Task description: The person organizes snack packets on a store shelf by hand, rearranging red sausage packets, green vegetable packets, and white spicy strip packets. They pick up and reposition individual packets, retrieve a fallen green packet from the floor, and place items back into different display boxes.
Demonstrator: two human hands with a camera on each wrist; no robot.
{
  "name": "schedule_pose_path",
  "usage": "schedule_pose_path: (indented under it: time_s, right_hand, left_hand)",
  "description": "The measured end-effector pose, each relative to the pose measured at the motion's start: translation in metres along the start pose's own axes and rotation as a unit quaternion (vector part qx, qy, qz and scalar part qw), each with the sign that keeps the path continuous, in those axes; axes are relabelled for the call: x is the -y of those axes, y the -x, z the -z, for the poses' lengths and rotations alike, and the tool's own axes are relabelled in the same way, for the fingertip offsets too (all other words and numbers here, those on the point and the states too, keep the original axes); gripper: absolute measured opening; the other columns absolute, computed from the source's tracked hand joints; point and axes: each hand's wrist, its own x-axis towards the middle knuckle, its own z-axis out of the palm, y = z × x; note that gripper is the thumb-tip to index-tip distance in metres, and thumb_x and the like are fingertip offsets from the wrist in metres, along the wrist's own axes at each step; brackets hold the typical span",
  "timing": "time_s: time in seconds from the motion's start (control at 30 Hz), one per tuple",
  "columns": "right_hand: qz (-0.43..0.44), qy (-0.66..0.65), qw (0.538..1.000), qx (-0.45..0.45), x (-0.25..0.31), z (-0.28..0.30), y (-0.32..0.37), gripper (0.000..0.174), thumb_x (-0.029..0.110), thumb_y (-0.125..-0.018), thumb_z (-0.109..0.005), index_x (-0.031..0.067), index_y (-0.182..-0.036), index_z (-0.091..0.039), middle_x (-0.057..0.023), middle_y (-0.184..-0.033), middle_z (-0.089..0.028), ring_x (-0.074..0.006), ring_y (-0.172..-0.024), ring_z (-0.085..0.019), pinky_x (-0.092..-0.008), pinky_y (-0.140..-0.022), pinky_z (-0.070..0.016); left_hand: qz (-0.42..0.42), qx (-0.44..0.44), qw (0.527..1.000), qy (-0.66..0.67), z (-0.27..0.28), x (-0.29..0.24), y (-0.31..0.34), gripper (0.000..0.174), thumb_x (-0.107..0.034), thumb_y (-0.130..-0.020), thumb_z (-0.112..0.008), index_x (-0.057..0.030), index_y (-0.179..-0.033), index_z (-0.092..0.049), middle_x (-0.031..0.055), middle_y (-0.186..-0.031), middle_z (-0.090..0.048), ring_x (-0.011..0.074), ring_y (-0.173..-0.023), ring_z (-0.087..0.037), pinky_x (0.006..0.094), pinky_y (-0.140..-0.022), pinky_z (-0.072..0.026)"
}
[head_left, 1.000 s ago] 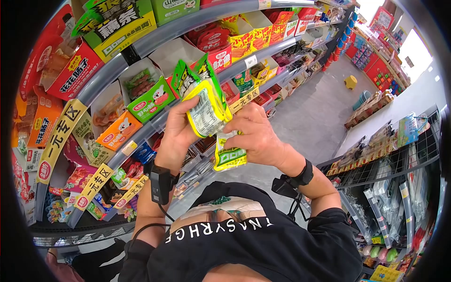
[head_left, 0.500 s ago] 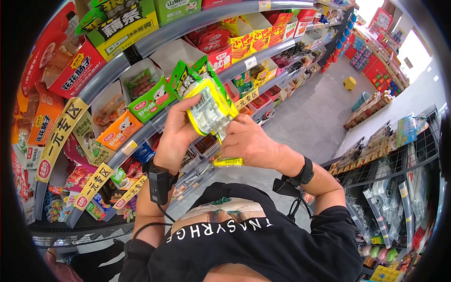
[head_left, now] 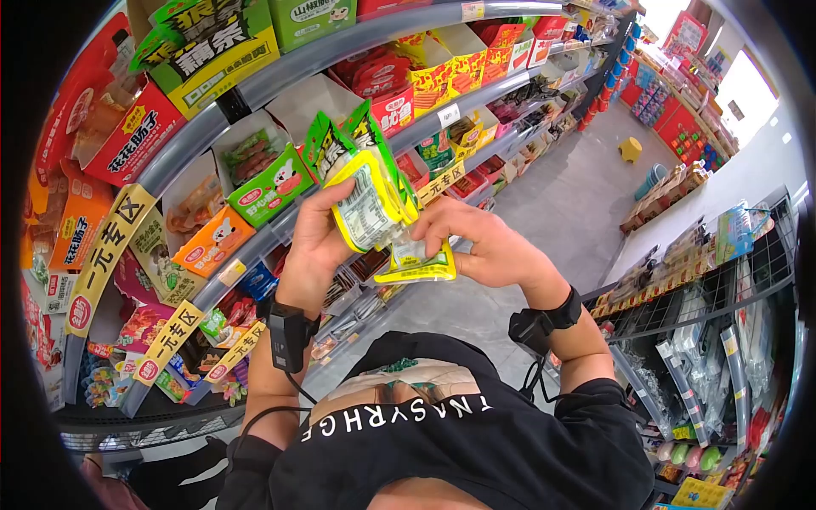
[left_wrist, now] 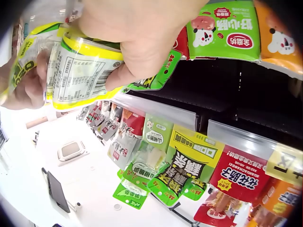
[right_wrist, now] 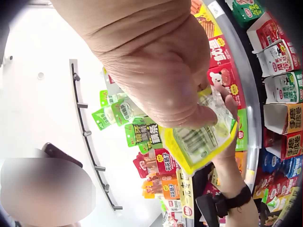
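Shop shelves [head_left: 340, 44] curve before me; in front of them my left hand [head_left: 320, 225] clamps several green-and-yellow snack packets [head_left: 365, 211], thumb over a label. Just beside, my right hand [head_left: 480, 246] pinches another yellow-edged packet [head_left: 416, 272]. Beyond stand a green snack box [head_left: 274, 187] and an orange snack box [head_left: 212, 240], side by side.

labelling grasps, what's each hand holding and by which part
Left hand: snack packets, by the side near the barcode. Right hand: another packet, apparently near one edge.

Head view downward, wrist views close, same packets [head_left: 367, 211]
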Motion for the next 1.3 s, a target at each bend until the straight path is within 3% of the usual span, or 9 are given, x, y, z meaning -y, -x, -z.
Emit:
schedule_pose_path:
  time_s: [0.2,0.3,0.5,0.6,0.7,0.8,0.9,1.1,1.3]
  right_hand:
    - [-0.046,-0.018,0.998,-0.04,-0.008,-0.004,0.003,0.012,0.011,-0.073,-0.066,0.0033,-0.081,-0.062,-0.0055,-0.075,-0.059,-0.0182,-0.073,-0.057,-0.0293,-0.067,-0.0444]
    - [-0.169,-0.052,0.98,-0.09,-0.008,-0.004,0.003,0.015,0.014,-0.075,-0.068,0.0017,-0.081,-0.063,-0.0041,-0.065,-0.057,-0.0104,-0.063,-0.053,-0.0262,-0.058,-0.0427]
    - [-0.264,-0.102,0.923,-0.261,-0.014,-0.017,-0.005,0.014,0.014,-0.076,-0.068,0.0008,-0.08,-0.064,-0.0024,-0.063,-0.056,-0.0065,-0.06,-0.05,-0.025,-0.055,-0.041]
    - [-0.223,-0.029,0.928,-0.298,-0.017,-0.029,-0.008,0.013,0.013,-0.075,-0.07,0.0015,-0.077,-0.063,-0.001,-0.07,-0.057,-0.006,-0.064,-0.05,-0.0236,-0.057,-0.0406]
    - [-0.063,0.168,0.933,-0.312,-0.031,-0.031,-0.008,0.015,0.009,-0.078,-0.067,0.0004,-0.086,-0.058,0.0,-0.086,-0.057,-0.0026,-0.073,-0.047,-0.0183,-0.063,-0.04]
    - [-0.165,-0.132,0.935,-0.284,-0.043,-0.04,-0.007,0.032,0.007,-0.078,-0.066,0.0008,-0.106,-0.05,-0.0026,-0.099,-0.054,-0.0055,-0.082,-0.05,-0.0218,-0.07,-0.043]
    - [-0.243,-0.241,0.921,-0.186,-0.042,-0.031,-0.008,0.048,0.007,-0.079,-0.064,0.0009,-0.121,-0.041,-0.0044,-0.104,-0.055,-0.0081,-0.089,-0.052,-0.025,-0.075,-0.0446]
    - [-0.237,-0.222,0.939,-0.112,-0.054,-0.029,-0.011,0.049,0.001,-0.077,-0.061,-0.0029,-0.122,-0.041,-0.0077,-0.094,-0.059,-0.0097,-0.081,-0.054,-0.0231,-0.071,-0.0433]
    - [-0.201,-0.224,0.902,-0.308,-0.044,-0.035,-0.025,0.041,-0.003,-0.078,-0.057,-0.0011,-0.116,-0.042,-0.0081,-0.099,-0.058,-0.0116,-0.084,-0.056,-0.0243,-0.074,-0.0448]
  left_hand:
    - [-0.003,0.025,1.0,0.012,0.002,0.003,0.0,0.04,-0.005,-0.078,-0.056,-0.0012,-0.117,-0.048,0.015,-0.112,-0.056,0.0302,-0.103,-0.055,0.0474,-0.092,-0.041]
    - [-0.01,0.066,0.997,0.03,0.006,0.005,0.003,0.043,-0.006,-0.076,-0.058,-0.0014,-0.118,-0.048,0.0154,-0.112,-0.056,0.0312,-0.103,-0.055,0.0481,-0.093,-0.0405]
    - [-0.004,0.112,0.993,-0.021,0.011,-0.002,0.01,0.047,-0.003,-0.07,-0.059,0.0016,-0.116,-0.049,0.0158,-0.11,-0.058,0.0311,-0.1,-0.057,0.0452,-0.091,-0.0427]
    - [0.017,0.107,0.993,-0.05,0.009,-0.002,0.014,0.044,-0.002,-0.069,-0.059,0.0044,-0.112,-0.051,0.0161,-0.107,-0.059,0.0297,-0.097,-0.059,0.0414,-0.09,-0.0445]
    - [0.009,0.056,0.996,-0.072,0.007,0.0,0.017,0.046,-0.004,-0.068,-0.062,0.0018,-0.113,-0.051,0.017,-0.104,-0.06,0.0317,-0.094,-0.06,0.0458,-0.086,-0.0471]
    - [0.012,0.033,0.995,-0.094,0.005,0.002,0.018,0.046,-0.003,-0.069,-0.061,0.0031,-0.114,-0.05,0.0169,-0.104,-0.06,0.0313,-0.094,-0.06,0.0435,-0.086,-0.0471]
    - [0.008,0.021,0.991,-0.128,-0.002,0.004,0.02,0.047,-0.002,-0.069,-0.06,0.004,-0.114,-0.05,0.0161,-0.104,-0.06,0.0293,-0.093,-0.06,0.0408,-0.087,-0.0468]
    - [0.019,0.005,0.959,-0.281,-0.012,0.011,0.022,0.046,-0.005,-0.068,-0.064,0.0024,-0.112,-0.052,0.0112,-0.102,-0.061,0.0204,-0.091,-0.061,0.0325,-0.083,-0.048]
    - [-0.068,-0.03,0.937,-0.341,-0.031,0.018,0.031,0.043,-0.002,-0.068,-0.065,0.0032,-0.109,-0.052,0.0118,-0.1,-0.061,0.021,-0.089,-0.061,0.0327,-0.078,-0.0496]
